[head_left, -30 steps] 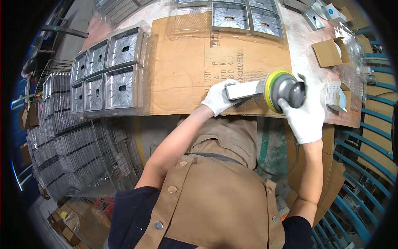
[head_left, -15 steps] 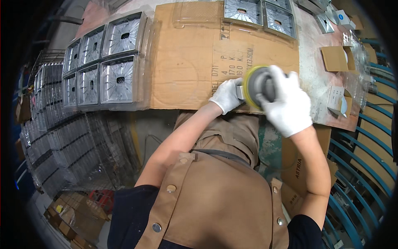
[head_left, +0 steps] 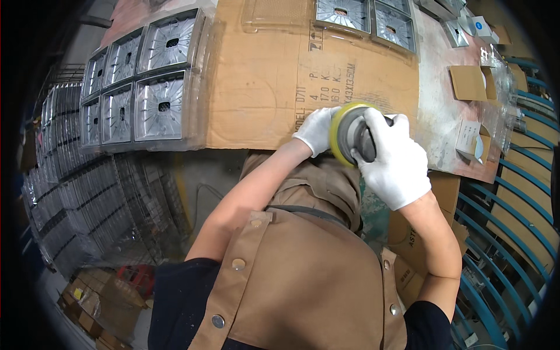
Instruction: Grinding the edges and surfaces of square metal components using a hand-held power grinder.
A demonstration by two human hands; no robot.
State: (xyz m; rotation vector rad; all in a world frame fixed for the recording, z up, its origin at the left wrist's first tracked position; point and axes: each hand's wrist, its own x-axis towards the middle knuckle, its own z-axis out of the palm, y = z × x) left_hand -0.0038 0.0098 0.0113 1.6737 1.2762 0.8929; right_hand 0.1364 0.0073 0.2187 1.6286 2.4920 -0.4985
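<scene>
My right hand (head_left: 399,166), in a white glove, grips a round sander (head_left: 352,131) with a dark grey body and a yellow-edged pad. The sander is tipped on its side, its pad facing my left hand (head_left: 317,132). That hand, gloved too, is closed at the near edge of a cardboard sheet (head_left: 251,99). Half a second ago a silver metal part showed between its fingers and the pad; now the sander and glove cover it. Whether the pad touches the part cannot be seen.
Left on the table, a clear plastic tray (head_left: 197,111) holds several square metal housings (head_left: 160,108). More housings (head_left: 394,26) sit at the far side. To the right are open small cartons (head_left: 466,83) and a blue slatted rack (head_left: 519,181). Stacked plastic trays (head_left: 76,198) stand lower left.
The sander and my right hand have shifted slightly left and nearer me. The pad now overlaps my left fingers in view and hides the metal part. The whole view has shifted a little.
</scene>
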